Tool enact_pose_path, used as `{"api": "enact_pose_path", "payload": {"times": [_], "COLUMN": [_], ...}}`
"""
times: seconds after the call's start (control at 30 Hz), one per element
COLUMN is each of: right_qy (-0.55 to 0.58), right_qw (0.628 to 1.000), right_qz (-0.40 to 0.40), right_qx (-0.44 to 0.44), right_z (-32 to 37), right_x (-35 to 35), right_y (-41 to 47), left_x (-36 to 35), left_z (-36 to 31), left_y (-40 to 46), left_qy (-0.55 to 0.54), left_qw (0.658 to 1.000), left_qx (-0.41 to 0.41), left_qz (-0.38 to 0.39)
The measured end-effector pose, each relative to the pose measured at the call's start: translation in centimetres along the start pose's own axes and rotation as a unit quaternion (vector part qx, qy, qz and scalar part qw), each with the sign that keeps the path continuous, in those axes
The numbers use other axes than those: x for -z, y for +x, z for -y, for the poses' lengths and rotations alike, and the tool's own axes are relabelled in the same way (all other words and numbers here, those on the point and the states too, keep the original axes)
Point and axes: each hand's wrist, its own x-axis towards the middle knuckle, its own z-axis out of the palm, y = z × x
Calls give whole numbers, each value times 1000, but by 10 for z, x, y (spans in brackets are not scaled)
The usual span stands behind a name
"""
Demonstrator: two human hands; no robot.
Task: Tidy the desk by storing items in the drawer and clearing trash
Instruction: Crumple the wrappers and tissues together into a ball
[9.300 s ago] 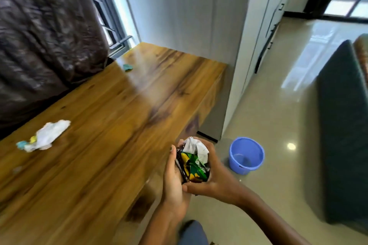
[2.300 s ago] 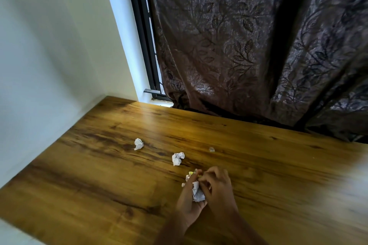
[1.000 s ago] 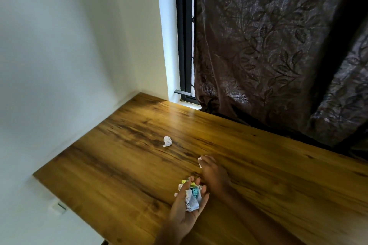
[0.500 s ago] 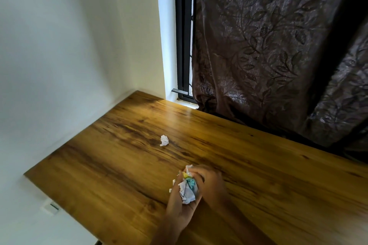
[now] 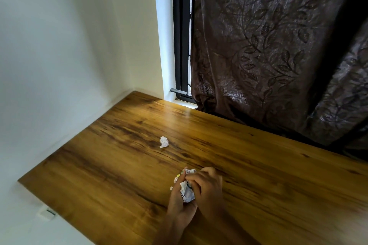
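The only thing serving as a container here is the left hand (image 5: pixel 180 199), cupped palm-up over the near middle of the wooden desk (image 5: pixel 268 185), and in it sits a wad of crumpled trash (image 5: pixel 186 192): mostly white creased paper with faint grey or bluish marks, plus a small yellow-green scrap showing at its far left edge. The left fingers curl up around the wad from the left side. The right hand (image 5: pixel 209 189) lies against the wad from the right, its fingers bent over the top and pressed close together so that the paper is squeezed between the two hands. Any printing on the paper is too small and creased to read. A second crumpled paper ball (image 5: pixel 164 142), white and tightly scrunched, lies alone on the desk farther away and a little to the left of the hands, well apart from them. The desk top has a warm brown grain with dark streaks. Behind it, on the right, hangs a dark brown curtain (image 5: pixel 278 45) with a leaf pattern, beside a black window frame (image 5: pixel 182 36); a white wall (image 5: pixel 59 45) fills the left
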Motion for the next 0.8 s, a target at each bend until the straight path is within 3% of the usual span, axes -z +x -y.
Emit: {"api": "enact_pose_path", "payload": {"times": [0.13,0.33,0.43,0.53,0.7,0.8], "right_qy": [-6,68,145,214,154,113], "right_qw": [997,985,975,963,976,972], "right_qz": [-26,66,93,72,111,190], "right_qx": [-67,-147,-140,-145,-104,-78], "right_z": [3,12,24,32,26,22], "right_x": [-7,-15,-10,-16,-59,-87], "right_y": [5,25,40,61,109,126], "left_x": [-1,5,12,19,41,56], "left_z": [-4,-21,-33,-51,-80,-95], "left_y": [2,14,22,28,38,43], "left_qy": [-12,-47,-81,-127,-184,-194], "left_qw": [1000,999,997,991,978,976], "left_qx": [-5,6,-12,-35,-60,-46], "left_qz": [6,-1,3,33,82,90]}}
